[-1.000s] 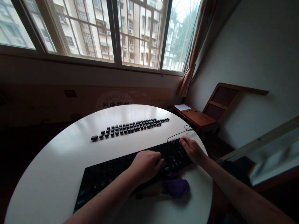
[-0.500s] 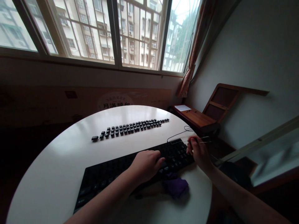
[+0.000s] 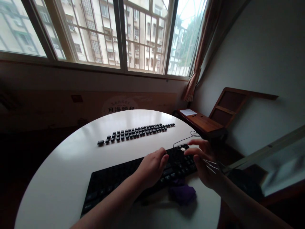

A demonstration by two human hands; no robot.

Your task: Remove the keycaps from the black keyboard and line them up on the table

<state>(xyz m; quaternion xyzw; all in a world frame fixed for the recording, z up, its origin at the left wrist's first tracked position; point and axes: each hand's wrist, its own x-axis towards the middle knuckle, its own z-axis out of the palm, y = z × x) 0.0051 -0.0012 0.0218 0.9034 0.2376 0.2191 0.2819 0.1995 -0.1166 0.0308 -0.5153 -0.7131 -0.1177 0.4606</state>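
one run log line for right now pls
left hand: curled over keyboard | right hand: at keyboard's right end, thin shiny wires in it | keycaps: in rows beyond keyboard | purple cloth: at near side

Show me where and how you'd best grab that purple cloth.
I'd pinch the bunched, raised middle of the purple cloth, coming down from above and from the near side. It lies crumpled, so its folds should gather easily between fingertips, while its far end meets the near edge of the black keyboard, which the grip should avoid.

Barred window (image 3: 145,38) w/ daylight; curtain (image 3: 192,82) at R side; wooden chair (image 3: 209,119) nr pale wall (image 3: 267,60).
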